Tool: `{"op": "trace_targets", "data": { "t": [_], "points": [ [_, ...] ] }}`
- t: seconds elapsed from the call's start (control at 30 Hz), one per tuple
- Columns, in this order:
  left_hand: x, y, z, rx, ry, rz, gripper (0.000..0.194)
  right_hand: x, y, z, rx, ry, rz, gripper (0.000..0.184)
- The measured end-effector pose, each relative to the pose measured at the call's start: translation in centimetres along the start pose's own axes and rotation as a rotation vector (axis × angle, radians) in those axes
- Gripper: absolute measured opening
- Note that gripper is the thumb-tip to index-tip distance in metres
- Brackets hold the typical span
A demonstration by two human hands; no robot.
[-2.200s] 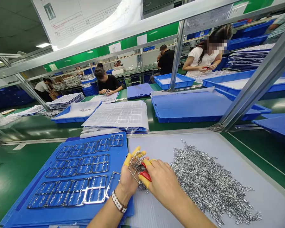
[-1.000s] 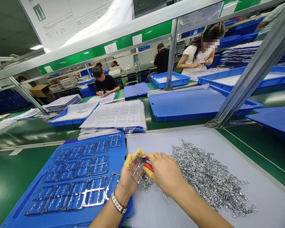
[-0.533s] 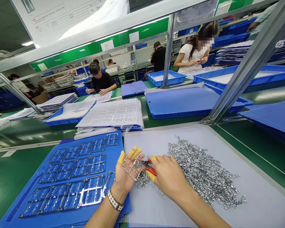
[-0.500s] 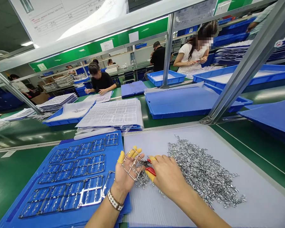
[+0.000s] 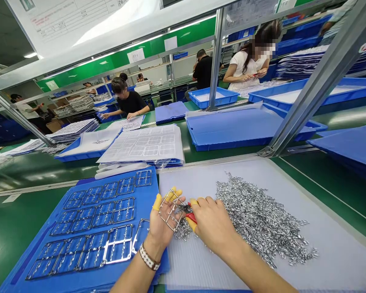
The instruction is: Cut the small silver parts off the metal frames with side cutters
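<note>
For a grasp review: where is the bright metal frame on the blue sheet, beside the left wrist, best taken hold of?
Probably by the long outer rail of the metal frame nearest the person, coming straight down from above: it lies flat on the blue sheet, and that straight rail looks the easiest edge to pinch.

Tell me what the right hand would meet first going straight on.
Probably the metal frame held in the left hand: the red-handled pliers in the right hand point at it, though depth is unclear.

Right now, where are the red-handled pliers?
In the head view, the red-handled pliers sit in the right hand, beside the metal frame held in the left hand.
</note>
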State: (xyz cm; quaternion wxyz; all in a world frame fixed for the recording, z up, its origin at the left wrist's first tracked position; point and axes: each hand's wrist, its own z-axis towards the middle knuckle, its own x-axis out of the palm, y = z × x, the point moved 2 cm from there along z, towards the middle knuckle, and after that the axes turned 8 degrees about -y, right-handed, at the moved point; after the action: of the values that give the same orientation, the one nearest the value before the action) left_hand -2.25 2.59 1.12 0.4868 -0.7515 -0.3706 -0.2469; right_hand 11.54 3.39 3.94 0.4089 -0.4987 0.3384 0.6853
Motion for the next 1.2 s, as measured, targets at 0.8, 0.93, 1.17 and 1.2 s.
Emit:
{"op": "trace_targets", "data": {
  "t": [0.8,0.93,1.17,1.2],
  "points": [
    [0.0,-0.4,0.0,0.092,-0.008,-0.039,0.046,-0.4,1.9,-1.0,-0.012,0.027,0.107,0.021],
    [-0.2,-0.4,0.1,0.111,-0.014,-0.029,0.046,-0.5,1.8,-0.9,-0.007,0.04,0.102,0.022],
    [-0.4,-0.2,0.3,0.137,-0.038,-0.01,0.044,-0.3,2.1,-0.9,-0.021,0.042,0.08,0.026],
    [-0.4,-0.2,0.3,0.14,-0.039,-0.009,0.044,-0.3,2.1,-0.9,-0.022,0.039,0.074,0.027]
  ]
}}
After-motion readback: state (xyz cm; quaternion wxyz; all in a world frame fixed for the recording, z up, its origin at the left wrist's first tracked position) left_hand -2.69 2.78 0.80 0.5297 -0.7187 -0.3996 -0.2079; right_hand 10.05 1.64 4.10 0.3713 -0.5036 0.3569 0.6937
